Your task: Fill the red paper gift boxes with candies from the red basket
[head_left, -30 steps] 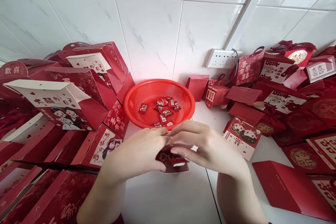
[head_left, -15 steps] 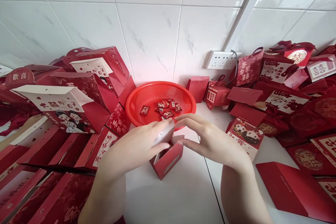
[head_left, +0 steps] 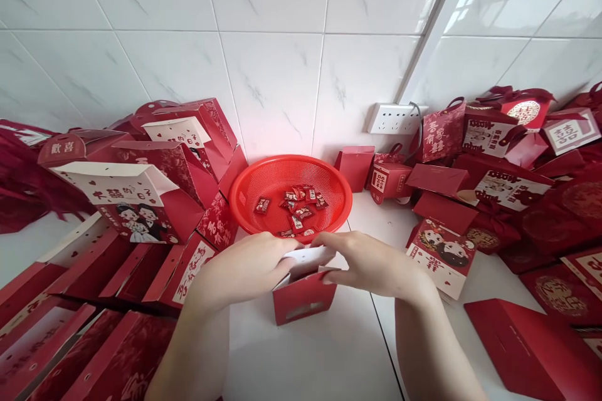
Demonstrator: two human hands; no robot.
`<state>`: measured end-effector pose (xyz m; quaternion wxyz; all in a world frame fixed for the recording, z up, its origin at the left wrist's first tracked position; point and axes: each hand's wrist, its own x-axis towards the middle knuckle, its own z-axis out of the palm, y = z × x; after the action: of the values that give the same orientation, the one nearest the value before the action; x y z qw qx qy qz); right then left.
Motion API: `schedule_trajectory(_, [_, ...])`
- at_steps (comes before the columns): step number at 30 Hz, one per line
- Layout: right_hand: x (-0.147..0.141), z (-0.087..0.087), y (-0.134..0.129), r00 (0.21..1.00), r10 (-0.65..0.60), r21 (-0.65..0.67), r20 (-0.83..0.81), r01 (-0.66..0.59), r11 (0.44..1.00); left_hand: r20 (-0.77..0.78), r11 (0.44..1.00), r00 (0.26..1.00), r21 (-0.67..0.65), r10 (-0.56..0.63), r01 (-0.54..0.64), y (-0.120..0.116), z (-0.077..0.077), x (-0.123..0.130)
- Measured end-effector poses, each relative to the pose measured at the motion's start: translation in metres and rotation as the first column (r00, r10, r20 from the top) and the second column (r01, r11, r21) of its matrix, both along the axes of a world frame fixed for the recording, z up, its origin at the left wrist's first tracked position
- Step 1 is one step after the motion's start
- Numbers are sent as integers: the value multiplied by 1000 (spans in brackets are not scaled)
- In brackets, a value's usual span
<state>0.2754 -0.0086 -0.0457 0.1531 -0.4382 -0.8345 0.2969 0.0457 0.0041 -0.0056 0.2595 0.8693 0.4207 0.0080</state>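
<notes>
A small red paper gift box [head_left: 303, 301] stands on the white table in front of me, its top partly open and its pale inner flap [head_left: 310, 257] showing. My left hand [head_left: 256, 263] grips the left side of the box top, thumb toward me and fingers behind the flap. On the other side, my right hand [head_left: 362, 260] pinches the top right edge between thumb and fingers. Just behind the box sits a red plastic basket [head_left: 244, 191] with several wrapped candies [head_left: 301, 197]. What lies inside the box is hidden.
Rows of red gift boxes [head_left: 134, 200] fill the left side of the table. More boxes and bags [head_left: 512, 169] are heaped on the right, with a plain red box [head_left: 531, 344] nearer. A power strip [head_left: 395, 118] is on the tiled wall behind.
The gift box has turned to face me more squarely. My right hand has moved in and now grips the box top. The view has tilted slightly upward.
</notes>
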Motion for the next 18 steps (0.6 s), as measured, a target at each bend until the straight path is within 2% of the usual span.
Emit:
schedule_trajectory(5, [-2,-1,2,994,-56,85,96,48,995,-59,994,994,-73,-90,86,10,-3,0])
schedule_trajectory(11, [-4,-5,3,978,-112,222,174,72,972,-145,993,983,49,114,-108,25,-20,-3])
schedule_trajectory(15, [-4,-5,5,979,-128,178,157,100,979,-112,985,981,84,158,-149,31,-29,-3])
schedule_trajectory(18, [-4,-4,4,996,-51,94,73,44,995,-97,990,986,57,136,-130,32,-31,-3])
